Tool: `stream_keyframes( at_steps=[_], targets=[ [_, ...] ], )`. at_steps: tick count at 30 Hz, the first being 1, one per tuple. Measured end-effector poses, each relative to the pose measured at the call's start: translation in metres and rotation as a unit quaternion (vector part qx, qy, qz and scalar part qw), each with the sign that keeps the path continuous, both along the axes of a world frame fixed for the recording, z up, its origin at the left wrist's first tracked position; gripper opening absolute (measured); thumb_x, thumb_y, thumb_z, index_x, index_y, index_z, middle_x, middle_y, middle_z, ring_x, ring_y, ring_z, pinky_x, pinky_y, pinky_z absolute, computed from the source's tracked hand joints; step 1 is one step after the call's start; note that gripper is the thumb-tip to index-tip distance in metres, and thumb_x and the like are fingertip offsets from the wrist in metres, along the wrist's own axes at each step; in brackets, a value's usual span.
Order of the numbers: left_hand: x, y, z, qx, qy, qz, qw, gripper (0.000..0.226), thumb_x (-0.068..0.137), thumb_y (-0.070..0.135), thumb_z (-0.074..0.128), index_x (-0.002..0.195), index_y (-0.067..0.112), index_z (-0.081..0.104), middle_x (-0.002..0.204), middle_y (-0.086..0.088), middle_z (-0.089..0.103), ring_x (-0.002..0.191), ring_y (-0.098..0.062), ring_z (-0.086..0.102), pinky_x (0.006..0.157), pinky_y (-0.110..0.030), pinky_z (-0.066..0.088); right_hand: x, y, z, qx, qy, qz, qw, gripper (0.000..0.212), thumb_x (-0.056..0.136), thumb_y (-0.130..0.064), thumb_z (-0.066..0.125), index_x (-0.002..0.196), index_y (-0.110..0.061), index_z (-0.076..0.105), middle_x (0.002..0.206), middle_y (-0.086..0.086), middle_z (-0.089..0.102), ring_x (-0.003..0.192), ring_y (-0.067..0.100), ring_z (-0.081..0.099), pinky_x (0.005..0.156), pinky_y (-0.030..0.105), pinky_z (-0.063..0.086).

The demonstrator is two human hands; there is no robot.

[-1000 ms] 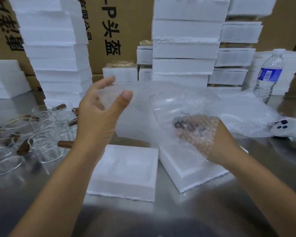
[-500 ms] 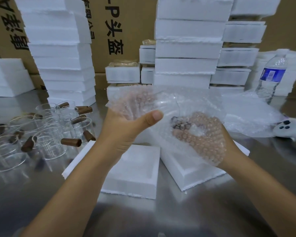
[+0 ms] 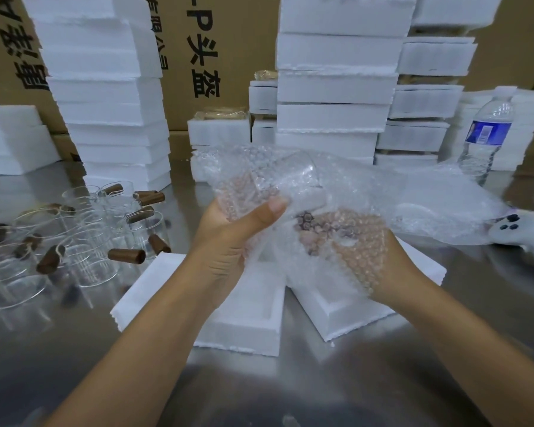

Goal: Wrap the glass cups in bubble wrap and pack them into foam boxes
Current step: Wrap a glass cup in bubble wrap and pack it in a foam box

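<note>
A glass cup (image 3: 293, 177) lies tilted inside a sheet of bubble wrap (image 3: 346, 192) that I hold above the table. My left hand (image 3: 228, 235) grips the wrap's left side, thumb pressed on top. My right hand (image 3: 361, 248) is under the wrap, seen through the bubbles, cradling the cup; a dark handle (image 3: 305, 218) shows by its fingers. Two open foam box halves (image 3: 244, 306) (image 3: 330, 300) lie below my hands. Several bare glass cups with brown handles (image 3: 84, 241) stand at the left.
Tall stacks of white foam boxes (image 3: 105, 97) (image 3: 333, 87) line the back in front of cardboard cartons. A water bottle (image 3: 484, 137) stands at the right, with a white controller (image 3: 518, 232) beside more bubble wrap. The table (image 3: 290, 380) is shiny metal.
My left hand went from open and raised to closing on the left side of the wrap. The wrap has folded around the cup and both hands have come closer together.
</note>
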State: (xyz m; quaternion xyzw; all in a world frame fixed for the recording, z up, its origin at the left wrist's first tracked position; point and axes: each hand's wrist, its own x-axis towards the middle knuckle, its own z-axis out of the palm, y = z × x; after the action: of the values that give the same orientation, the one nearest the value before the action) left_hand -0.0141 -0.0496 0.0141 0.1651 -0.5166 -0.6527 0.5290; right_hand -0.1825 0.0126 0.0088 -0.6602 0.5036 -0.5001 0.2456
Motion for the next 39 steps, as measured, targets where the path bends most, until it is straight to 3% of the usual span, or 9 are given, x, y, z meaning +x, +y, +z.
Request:
stream_keyframes(
  at_steps=[4, 7, 10, 13, 18, 22, 26, 32, 39],
  targets=[
    [-0.004, 0.002, -0.001, 0.048, 0.012, -0.012, 0.999, 0.055, 0.062, 0.014, 0.073, 0.115, 0.015, 0.060, 0.106, -0.004, 0.073, 0.098, -0.020, 0.070, 0.083, -0.033, 0.057, -0.010, -0.003, -0.011, 0.050, 0.051, -0.022, 0.997, 0.029, 0.086, 0.007, 0.060, 0.114, 0.001, 0.062, 0.116, 0.014, 0.064, 0.107, 0.022, 0.060, 0.086, 0.016, 0.045],
    [-0.004, 0.000, -0.001, 0.132, 0.071, -0.023, 0.988, 0.045, 0.059, 0.018, 0.073, 0.104, 0.013, 0.070, 0.096, -0.005, 0.075, 0.085, -0.018, 0.072, 0.061, -0.026, 0.057, -0.002, 0.001, 0.003, -0.009, 0.007, -0.048, 0.999, 0.026, 0.092, 0.000, 0.052, 0.092, -0.020, 0.069, 0.089, -0.023, 0.070, 0.085, -0.012, 0.059, 0.073, 0.000, 0.040],
    [0.000, -0.006, -0.004, 0.196, 0.140, -0.028, 0.970, 0.025, 0.064, 0.021, 0.071, 0.088, 0.015, 0.075, 0.092, -0.006, 0.075, 0.079, -0.018, 0.073, 0.056, -0.026, 0.056, -0.003, -0.001, 0.015, -0.070, -0.089, -0.082, 0.990, 0.042, 0.092, -0.054, 0.040, 0.073, -0.037, 0.074, 0.081, -0.021, 0.071, 0.085, -0.009, 0.062, 0.084, 0.014, 0.041],
    [0.005, -0.011, -0.006, 0.226, 0.174, -0.024, 0.958, 0.027, 0.067, 0.025, 0.071, 0.091, 0.014, 0.077, 0.100, -0.008, 0.074, 0.086, -0.022, 0.072, 0.062, -0.033, 0.058, -0.006, 0.001, 0.015, -0.111, -0.067, -0.049, 0.990, 0.054, 0.076, -0.079, 0.037, 0.098, -0.039, 0.066, 0.098, -0.017, 0.070, 0.104, -0.001, 0.059, 0.097, 0.024, 0.039],
    [0.005, -0.013, -0.007, 0.237, 0.199, -0.049, 0.950, 0.061, 0.066, 0.029, 0.073, 0.123, 0.012, 0.061, 0.121, -0.013, 0.065, 0.113, -0.030, 0.062, 0.100, -0.046, 0.046, -0.005, 0.002, 0.021, -0.122, 0.091, -0.115, 0.982, 0.038, 0.068, -0.066, 0.065, 0.104, -0.057, 0.058, 0.139, -0.024, 0.030, 0.123, -0.018, 0.031, 0.096, 0.002, 0.029],
    [0.004, -0.013, -0.008, 0.243, 0.214, -0.072, 0.944, 0.056, 0.068, 0.028, 0.072, 0.121, 0.011, 0.064, 0.121, -0.012, 0.065, 0.113, -0.030, 0.062, 0.100, -0.045, 0.046, 0.002, -0.006, 0.042, -0.104, -0.026, -0.132, 0.985, 0.002, 0.072, -0.043, 0.069, 0.071, -0.044, 0.067, 0.132, -0.020, 0.047, 0.118, -0.008, 0.046, 0.099, 0.022, 0.035],
    [0.006, -0.010, -0.007, 0.241, 0.229, -0.110, 0.937, 0.039, 0.068, 0.030, 0.072, 0.103, 0.011, 0.073, 0.109, -0.011, 0.070, 0.091, -0.028, 0.070, 0.077, -0.044, 0.057, 0.008, -0.013, 0.071, -0.075, -0.108, -0.125, 0.983, 0.007, 0.084, -0.031, 0.067, 0.077, -0.030, 0.066, 0.093, -0.026, 0.065, 0.101, -0.005, 0.059, 0.095, 0.027, 0.041],
    [0.008, -0.009, -0.006, 0.206, 0.257, -0.081, 0.941, 0.022, 0.073, 0.030, 0.069, 0.085, 0.015, 0.079, 0.108, -0.009, 0.072, 0.100, -0.026, 0.068, 0.090, -0.046, 0.053, 0.025, -0.020, 0.110, 0.062, -0.249, -0.068, 0.964, 0.004, 0.086, -0.038, 0.064, 0.087, -0.034, 0.064, 0.128, -0.001, 0.054, 0.120, 0.027, 0.051, 0.102, 0.052, 0.037],
    [0.007, -0.005, -0.004, 0.167, 0.267, -0.134, 0.940, 0.044, 0.057, 0.034, 0.084, 0.096, 0.014, 0.077, 0.116, -0.010, 0.068, 0.113, -0.029, 0.062, 0.104, -0.048, 0.042, 0.043, -0.026, 0.135, 0.007, -0.310, -0.063, 0.949, 0.004, 0.090, -0.032, 0.061, 0.092, -0.029, 0.063, 0.115, 0.001, 0.064, 0.105, 0.020, 0.063, 0.087, 0.038, 0.053]
  ],
)
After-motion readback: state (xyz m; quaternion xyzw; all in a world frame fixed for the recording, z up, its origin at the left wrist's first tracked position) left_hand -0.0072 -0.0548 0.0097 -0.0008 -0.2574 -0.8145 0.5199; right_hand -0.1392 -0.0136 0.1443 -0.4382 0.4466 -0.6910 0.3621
